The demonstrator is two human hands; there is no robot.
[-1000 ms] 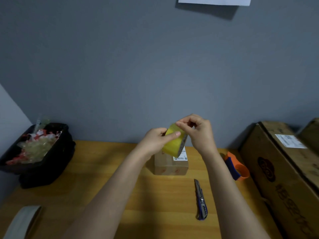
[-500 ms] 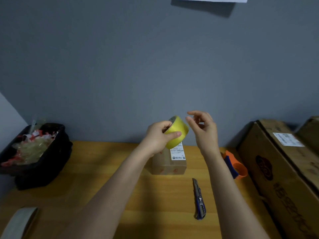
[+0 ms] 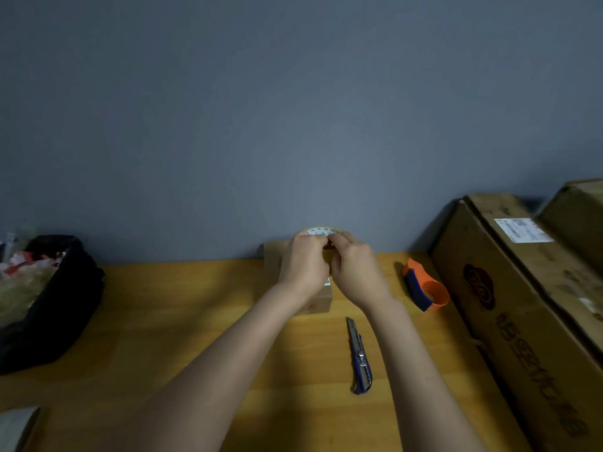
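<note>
From my screen, my left hand [image 3: 303, 265] and right hand [image 3: 357, 272] are pressed together, fingers curled round the tape roll [image 3: 321, 230]. Their backs hide most of the roll, and I can't make out the fingertips. Only its pale upper rim with small printed marks shows above the knuckles. It sits over the small cardboard box [image 3: 272, 259] at the table's [image 3: 163, 321] far edge, itself half covered. The utility knife [image 3: 360, 357] lies nearer, to the right.

Wooden table [image 3: 195, 321] carries box [image 3: 272, 259], knife [image 3: 359, 357], dispenser [image 3: 424, 288], seemingly a bin [image 3: 58, 305].
</note>
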